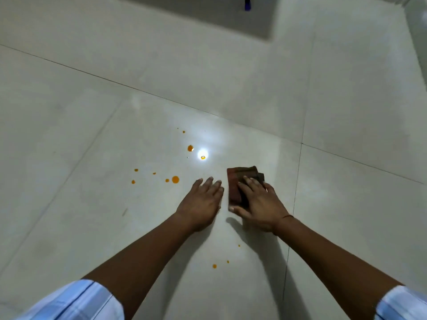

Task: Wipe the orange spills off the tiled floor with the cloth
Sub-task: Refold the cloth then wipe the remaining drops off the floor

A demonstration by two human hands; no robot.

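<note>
Right grip (pixel 258 204) flat, pressing cloth (pixel 233 184) beneath fingers (left grip (pixel 201 204) splayed on floor (pixel 111 139))

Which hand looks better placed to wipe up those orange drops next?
Probably the right: the right hand presses the cloth on the floor, beside the orange drops. The left hand, though nearer them, lies flat and holds nothing.
</note>
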